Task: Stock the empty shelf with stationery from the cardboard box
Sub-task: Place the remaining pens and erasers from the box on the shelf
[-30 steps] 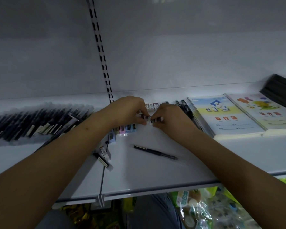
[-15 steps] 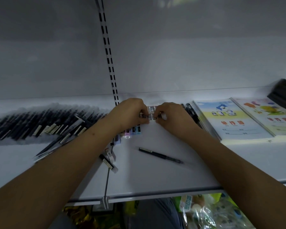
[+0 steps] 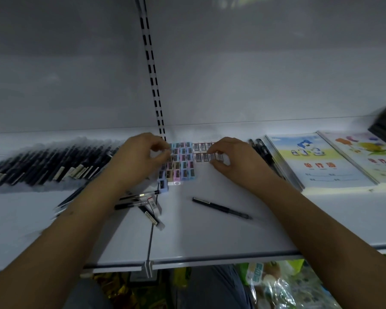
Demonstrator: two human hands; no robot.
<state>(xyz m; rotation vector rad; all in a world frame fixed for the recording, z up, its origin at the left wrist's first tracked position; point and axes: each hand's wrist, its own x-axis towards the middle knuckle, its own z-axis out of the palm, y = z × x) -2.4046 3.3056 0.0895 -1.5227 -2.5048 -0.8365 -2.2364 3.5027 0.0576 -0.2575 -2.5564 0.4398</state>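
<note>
Both hands curl their fingers over small erasers near the shelf's back edge.
Along the shelf, a dense row of black pens fills the back-left; the left hand pinches at the pastel eraser block, now uncovered, while the right hand pinches one white eraser in two short rows. One loose pen lies mid-shelf; open room toward the front edge. Two notebooks back-right.

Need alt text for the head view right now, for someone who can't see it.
Both hands work over small erasers on a white shelf: the right hand pinches one in the white eraser rows, the left hand hovers beside the pastel erasers. Pens lie left, notebooks right.
</note>
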